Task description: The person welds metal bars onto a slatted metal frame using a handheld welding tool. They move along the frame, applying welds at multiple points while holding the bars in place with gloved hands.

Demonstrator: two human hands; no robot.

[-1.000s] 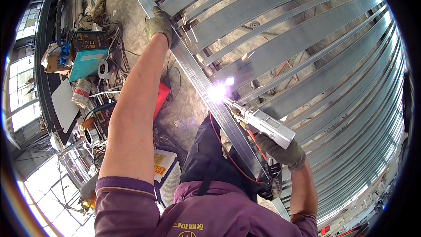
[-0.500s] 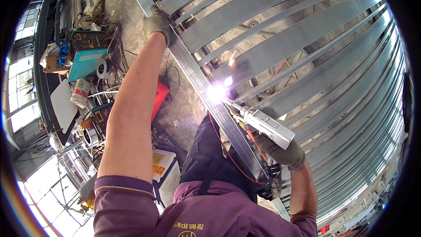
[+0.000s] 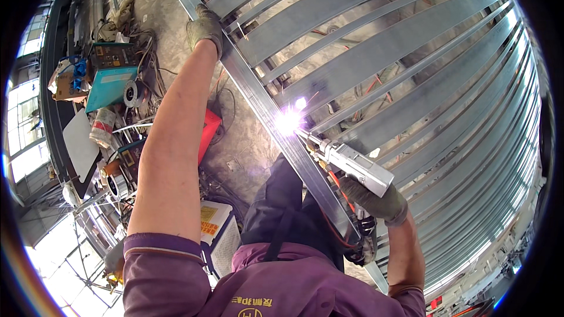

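My right hand (image 3: 376, 199), in a grey-green work glove, is wrapped round the handle of a silver welding gun (image 3: 358, 167). The gun's thin nozzle points up and left at a glaring white-violet weld spot (image 3: 288, 122), where a bar meets the long metal rail (image 3: 258, 97). Glare hides the joint itself. Farther up the same rail, my gloved left hand (image 3: 205, 30) grips its edge, arm stretched out. Many flat grey metal bars (image 3: 376, 53) run off to the right from the rail, wide and narrow ones side by side.
Left of my arm stand a teal machine box (image 3: 111, 85), a wire spool (image 3: 132, 93) and tangled cables. A red panel (image 3: 208, 135) and a white-and-blue box (image 3: 220, 235) sit on the floor between my arm and legs. An orange hose (image 3: 341, 191) runs under the gun.
The view has shifted slightly, so the rail and weld spot appear a little farther left and up. Orange sparks above the bars have gone. Both hands keep their holds.
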